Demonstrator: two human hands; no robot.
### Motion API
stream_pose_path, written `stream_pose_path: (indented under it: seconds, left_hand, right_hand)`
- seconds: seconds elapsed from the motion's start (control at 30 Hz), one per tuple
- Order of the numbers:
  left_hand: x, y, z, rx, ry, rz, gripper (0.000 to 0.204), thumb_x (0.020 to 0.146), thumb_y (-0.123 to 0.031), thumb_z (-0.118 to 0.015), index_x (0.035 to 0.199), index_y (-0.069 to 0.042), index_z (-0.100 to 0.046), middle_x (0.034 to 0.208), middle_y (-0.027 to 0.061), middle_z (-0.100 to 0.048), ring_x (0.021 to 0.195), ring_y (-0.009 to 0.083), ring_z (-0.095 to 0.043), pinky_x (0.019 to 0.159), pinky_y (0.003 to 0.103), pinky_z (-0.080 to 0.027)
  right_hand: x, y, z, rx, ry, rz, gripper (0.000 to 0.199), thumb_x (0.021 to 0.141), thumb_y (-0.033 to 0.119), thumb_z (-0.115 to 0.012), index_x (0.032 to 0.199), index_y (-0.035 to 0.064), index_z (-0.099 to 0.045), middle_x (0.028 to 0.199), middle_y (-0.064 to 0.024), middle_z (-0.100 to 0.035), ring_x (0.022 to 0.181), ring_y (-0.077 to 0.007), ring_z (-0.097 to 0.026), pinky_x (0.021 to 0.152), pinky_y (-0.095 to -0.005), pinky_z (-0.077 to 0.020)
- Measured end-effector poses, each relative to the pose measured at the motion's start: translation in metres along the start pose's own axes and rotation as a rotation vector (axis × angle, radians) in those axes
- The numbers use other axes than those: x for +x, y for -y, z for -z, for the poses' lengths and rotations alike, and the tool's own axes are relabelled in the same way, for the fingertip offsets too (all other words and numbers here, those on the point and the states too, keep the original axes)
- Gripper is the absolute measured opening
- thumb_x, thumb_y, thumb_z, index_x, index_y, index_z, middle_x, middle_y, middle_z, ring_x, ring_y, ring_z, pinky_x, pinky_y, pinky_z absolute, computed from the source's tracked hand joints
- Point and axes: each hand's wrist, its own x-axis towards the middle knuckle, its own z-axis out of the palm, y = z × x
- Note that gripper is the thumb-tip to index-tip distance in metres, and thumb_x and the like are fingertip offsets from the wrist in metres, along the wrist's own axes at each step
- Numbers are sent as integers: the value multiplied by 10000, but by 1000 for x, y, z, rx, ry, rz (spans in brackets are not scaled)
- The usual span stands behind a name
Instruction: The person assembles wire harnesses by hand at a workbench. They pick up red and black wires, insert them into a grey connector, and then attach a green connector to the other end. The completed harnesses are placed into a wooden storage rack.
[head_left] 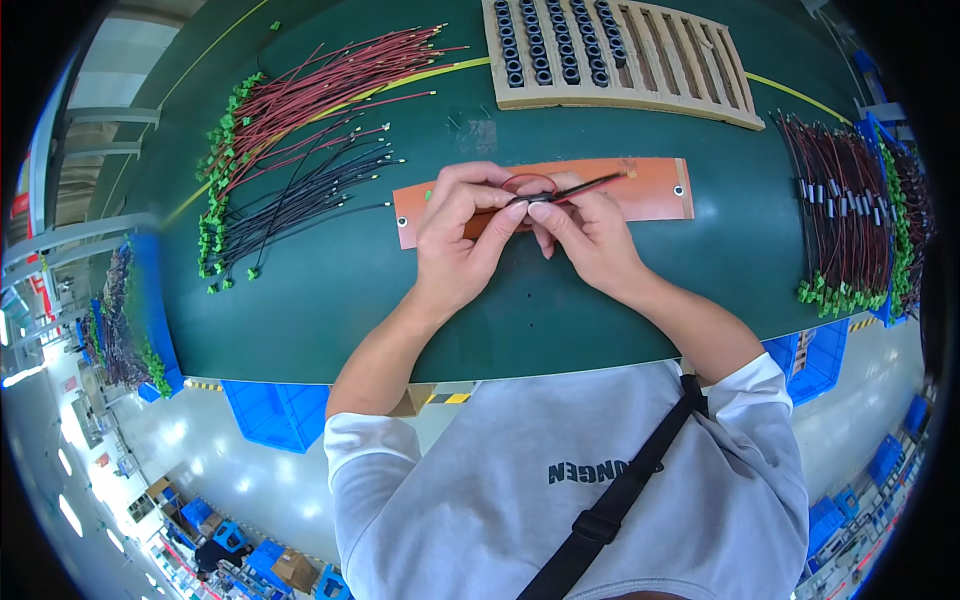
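My left hand [462,228] and my right hand [590,232] meet over an orange-brown rectangular board [655,187] lying on the green table [330,290]. Together they pinch a thin pair of red and black wires [585,186]. The wires curl into a small loop above my fingers, and their free end points to the right over the board. A small dark piece sits on the wires right at my fingertips.
A fan of red and black wires with green connectors [290,140] lies at the left. A wooden slotted rack holding several black ring cores [560,45] is at the back. Finished wire bundles [845,220] lie at the right. Blue bins [270,410] stand below the table edge.
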Motion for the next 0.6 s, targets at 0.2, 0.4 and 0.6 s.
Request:
stream_pose_path:
  seconds: [0.2,0.4,0.6]
  left_hand:
    - [18,-26,26,-100,146,210,287,909,21,-705,1193,-22,-712,1154,126,-609,1030,262,-670,904,354,-547]
    - [27,-18,44,-26,229,178,259,894,75,-677,1134,0,-737,1079,112,-691,990,207,-672,846,316,-563]
    - [21,-9,32,124,260,59,178,875,74,-713,1044,17,-716,1048,110,-700,918,194,-674,758,322,-569]
  right_hand:
    - [1,-3,2,105,-24,-67,190,1053,150,-598,1171,8,-643,812,-19,-639,655,-78,-596,555,-242,-496]
    - [2,-2,4,63,-26,-81,198,1054,172,-603,1167,14,-644,809,-7,-627,651,-75,-590,559,-237,-490]
    - [4,1,4,13,-1,-67,209,1058,196,-599,1168,24,-641,779,-4,-619,644,-70,-588,559,-237,-487]
